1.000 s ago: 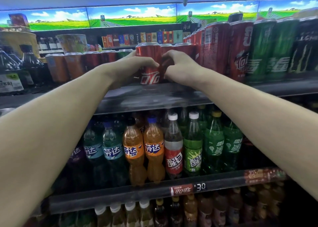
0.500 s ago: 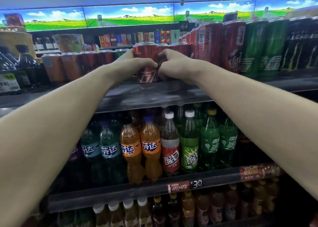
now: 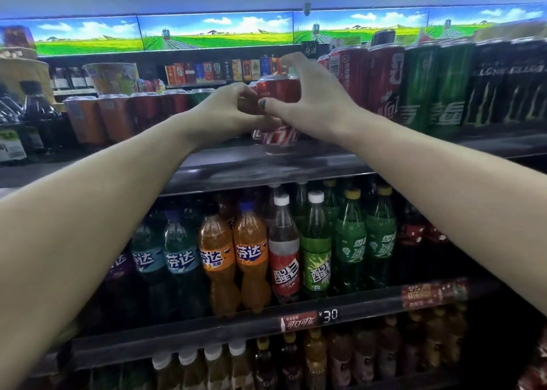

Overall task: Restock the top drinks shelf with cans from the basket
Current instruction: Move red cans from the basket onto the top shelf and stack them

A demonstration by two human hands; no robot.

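forearms reach up from the near edge to the top shelf (image 3: 296, 167). left hand (image 3: 225, 114) curls its fingers round a red cola can (image 3: 276, 117) standing near the shelf's front lip; right hand (image 3: 313, 105) spreads, thumb touching the can. behind it, more red cans (image 3: 148, 111). a nudge could tip the can forward.
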